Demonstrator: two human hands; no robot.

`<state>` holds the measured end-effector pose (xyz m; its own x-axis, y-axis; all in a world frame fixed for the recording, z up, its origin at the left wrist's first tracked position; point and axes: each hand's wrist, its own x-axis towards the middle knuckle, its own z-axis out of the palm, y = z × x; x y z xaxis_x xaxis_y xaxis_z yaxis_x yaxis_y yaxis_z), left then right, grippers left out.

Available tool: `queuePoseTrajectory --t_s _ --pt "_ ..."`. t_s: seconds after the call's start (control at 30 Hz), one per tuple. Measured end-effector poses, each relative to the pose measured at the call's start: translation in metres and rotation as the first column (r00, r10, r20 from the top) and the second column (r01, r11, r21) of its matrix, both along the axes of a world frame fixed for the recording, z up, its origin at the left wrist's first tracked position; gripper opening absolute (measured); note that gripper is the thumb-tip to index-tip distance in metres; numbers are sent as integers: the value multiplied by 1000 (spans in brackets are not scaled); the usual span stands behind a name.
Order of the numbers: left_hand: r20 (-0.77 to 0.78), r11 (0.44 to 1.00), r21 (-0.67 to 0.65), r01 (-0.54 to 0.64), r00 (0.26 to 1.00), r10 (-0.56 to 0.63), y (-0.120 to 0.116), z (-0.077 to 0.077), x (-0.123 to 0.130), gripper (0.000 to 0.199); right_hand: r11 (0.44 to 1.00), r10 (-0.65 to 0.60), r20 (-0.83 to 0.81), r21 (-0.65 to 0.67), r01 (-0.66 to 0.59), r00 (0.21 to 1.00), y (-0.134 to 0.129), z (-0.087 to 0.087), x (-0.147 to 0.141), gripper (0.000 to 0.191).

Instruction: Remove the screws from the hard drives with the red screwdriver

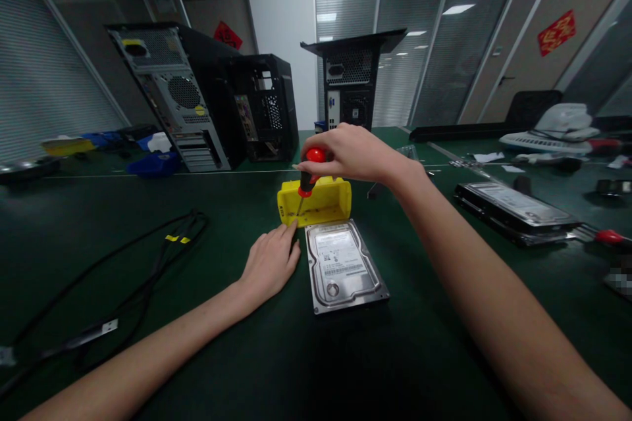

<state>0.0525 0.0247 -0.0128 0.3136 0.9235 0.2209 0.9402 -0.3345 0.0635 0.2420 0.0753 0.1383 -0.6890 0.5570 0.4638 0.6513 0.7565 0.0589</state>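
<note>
A red-and-black screwdriver [306, 183] points down into a small yellow bin [338, 202], with my right hand [340, 150] closed around its handle. The tip reaches the bin's left part, where small dark bits lie. My left hand [270, 262] rests low on the table with fingers stretched out, its fingertips at the bin's front left corner, close to the screwdriver tip. Right of that hand, a silver hard drive [340, 266] lies label up, directly in front of the bin.
Black cables [153, 276] sprawl at the left. Behind stand computer cases, including a large tower [187, 92] and one with a raised panel [348, 75]. More hard drives [513, 204] are stacked at right, near a red-handled tool [609, 237]. A blue bin [154, 164] sits back left.
</note>
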Motion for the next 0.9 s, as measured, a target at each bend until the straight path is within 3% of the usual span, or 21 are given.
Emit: queuePoseTrajectory --t_s 0.23,0.43,0.57,0.7,0.83,0.9 --pt "123 1000 -10 -19 992 20 3 2 -5 48 1000 1 -28 -17 -2 1000 -5 9 6 42" --pt "352 999 35 -11 936 -2 11 1 -13 39 975 4 -219 -216 -53 976 -26 34 36 43" --pt "452 987 125 104 880 -150 11 9 -11 28 959 -88 -345 -283 -14 935 -38 42 63 41" --pt "491 966 193 171 835 -246 12 28 -1 19 945 -225 -490 -320 66 842 -36 41 85 41" --pt "506 936 113 334 791 -344 15 48 23 19 929 -301 -489 -343 137 819 -30 38 94 43" --pt "440 877 -2 480 788 -430 16 54 38 19 923 -313 -455 -354 153 834 -27 37 92 43"
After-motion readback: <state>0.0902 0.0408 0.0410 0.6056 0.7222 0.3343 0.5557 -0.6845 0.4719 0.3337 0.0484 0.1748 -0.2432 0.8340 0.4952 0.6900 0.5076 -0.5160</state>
